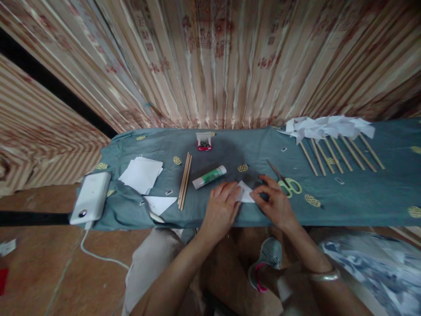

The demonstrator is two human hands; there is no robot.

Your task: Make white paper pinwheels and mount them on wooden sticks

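Note:
A small folded white paper (pixel 245 193) lies on the blue-grey cloth (pixel 345 197) near the front edge. My left hand (pixel 221 206) rests on its left part with fingers stretched flat, pressing it down. On the paper's right corner my right hand (pixel 275 201) presses with bent fingers. A glue stick (pixel 209 177) lies just behind my left hand. Yellow-handled scissors (pixel 287 182) lie right behind my right hand.
Three wooden sticks (pixel 184 180) and a stack of white paper squares (pixel 141 174) lie to the left, with a white device (pixel 90 198) at the cloth's left end. A red box of pins (pixel 204 141) sits at the back. Several paper pinwheels on sticks (pixel 329 131) lie back right.

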